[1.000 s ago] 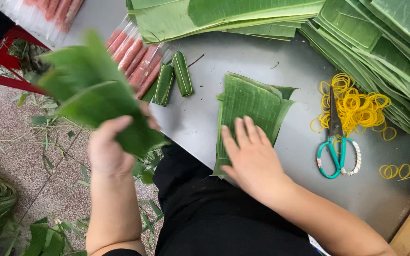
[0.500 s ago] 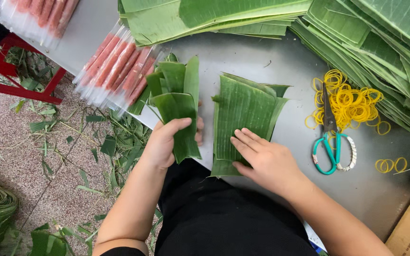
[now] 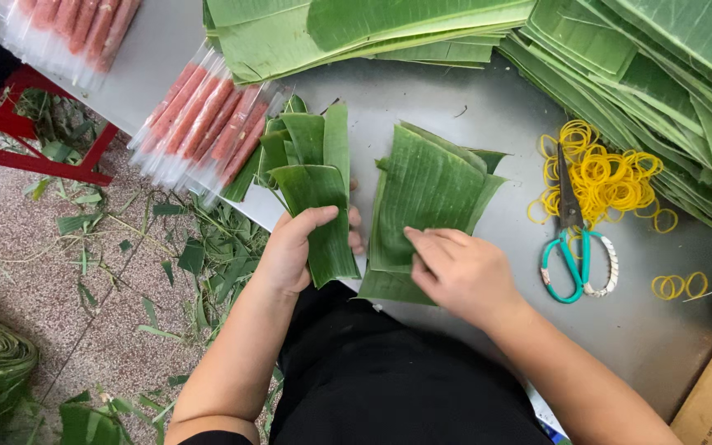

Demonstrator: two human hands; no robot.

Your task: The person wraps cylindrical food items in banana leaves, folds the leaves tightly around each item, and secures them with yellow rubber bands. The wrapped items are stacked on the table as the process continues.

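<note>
Left hand (image 3: 294, 247) grips a leaf bundle (image 3: 315, 189) at the table (image 3: 488, 107) edge; right hand (image 3: 463, 272) lies loosely curled, holding nothing, on the leaf stack (image 3: 426, 189).

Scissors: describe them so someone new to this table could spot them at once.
Start at the grey table, then go to its right side, where a heap of yellow rubber bands lies beside the big leaf stacks. The scissors lie with their blades on that heap and their handles toward the person. They alone have teal handles; one loop is wrapped in white.
</note>
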